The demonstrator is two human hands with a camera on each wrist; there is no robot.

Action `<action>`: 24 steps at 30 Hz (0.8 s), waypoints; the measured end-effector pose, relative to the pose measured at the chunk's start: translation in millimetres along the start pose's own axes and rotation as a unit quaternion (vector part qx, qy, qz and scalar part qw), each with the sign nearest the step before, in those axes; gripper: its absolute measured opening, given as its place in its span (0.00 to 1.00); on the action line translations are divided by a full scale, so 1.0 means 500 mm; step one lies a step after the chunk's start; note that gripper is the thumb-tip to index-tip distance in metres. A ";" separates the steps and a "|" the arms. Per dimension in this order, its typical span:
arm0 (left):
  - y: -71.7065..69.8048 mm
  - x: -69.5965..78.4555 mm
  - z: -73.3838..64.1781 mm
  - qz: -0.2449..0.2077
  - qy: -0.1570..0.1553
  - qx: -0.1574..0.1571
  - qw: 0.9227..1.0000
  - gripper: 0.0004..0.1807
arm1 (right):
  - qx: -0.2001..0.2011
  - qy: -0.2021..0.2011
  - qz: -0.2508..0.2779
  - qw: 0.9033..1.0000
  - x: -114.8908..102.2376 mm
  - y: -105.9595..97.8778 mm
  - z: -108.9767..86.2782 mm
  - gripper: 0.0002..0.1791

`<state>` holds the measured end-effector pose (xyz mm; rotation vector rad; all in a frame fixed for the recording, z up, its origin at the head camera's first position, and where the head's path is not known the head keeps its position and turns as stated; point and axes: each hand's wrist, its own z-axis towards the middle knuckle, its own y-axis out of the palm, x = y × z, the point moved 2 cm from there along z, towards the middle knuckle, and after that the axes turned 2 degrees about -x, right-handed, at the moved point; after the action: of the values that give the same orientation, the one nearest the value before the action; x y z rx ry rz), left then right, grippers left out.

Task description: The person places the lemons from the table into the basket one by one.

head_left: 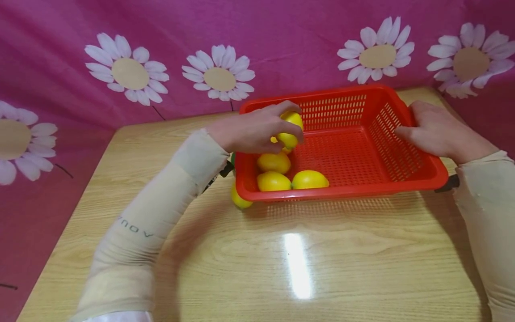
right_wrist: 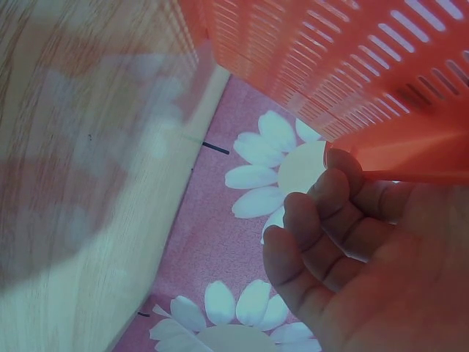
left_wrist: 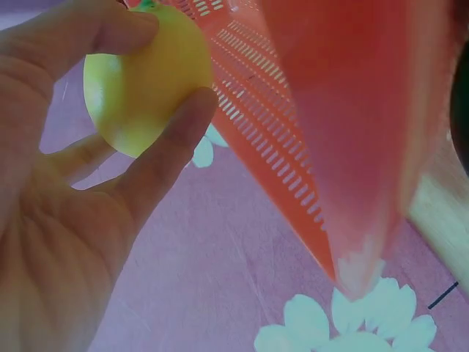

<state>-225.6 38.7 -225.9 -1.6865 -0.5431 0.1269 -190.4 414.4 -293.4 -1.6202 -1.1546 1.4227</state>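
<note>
My left hand (head_left: 255,129) holds a yellow lemon (head_left: 293,127) between thumb and fingers, over the left end of a red plastic basket (head_left: 342,192). In the left wrist view, the fingers curve round the lemon (left_wrist: 146,84), whose green tip points up. Several lemons (head_left: 310,180) lie in the basket's left end, partly hidden by my hand. On the right, my right hand (head_left: 436,129) grips the basket's rim, its thumb over the inner side. From the right wrist, curled fingers (right_wrist: 300,220) show under the basket's rim.
Another lemon (head_left: 240,199) sits outside the basket by its front left corner, partly covered by it. A bit of something green (head_left: 233,158) peeks out behind the left wrist. The wooden table (head_left: 241,268) meets a pink cloth (head_left: 281,44) with white flowers at the back.
</note>
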 end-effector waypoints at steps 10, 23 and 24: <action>0.000 0.014 0.021 0.020 0.003 -0.030 0.999 0.19 | -0.004 0.002 -0.003 1.000 0.001 -0.001 0.000 0.28; -0.001 0.031 0.054 0.058 -0.003 -0.072 0.996 0.20 | 0.002 0.004 -0.007 1.000 -0.003 0.000 -0.004 0.27; -0.002 0.032 0.057 0.058 -0.004 -0.073 0.996 0.20 | 0.002 0.003 -0.007 1.000 -0.003 0.000 -0.004 0.27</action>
<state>-222.3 71.1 -227.0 -1.8605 -0.4698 0.1817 -188.4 413.2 -292.2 -1.6092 -1.1565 1.4100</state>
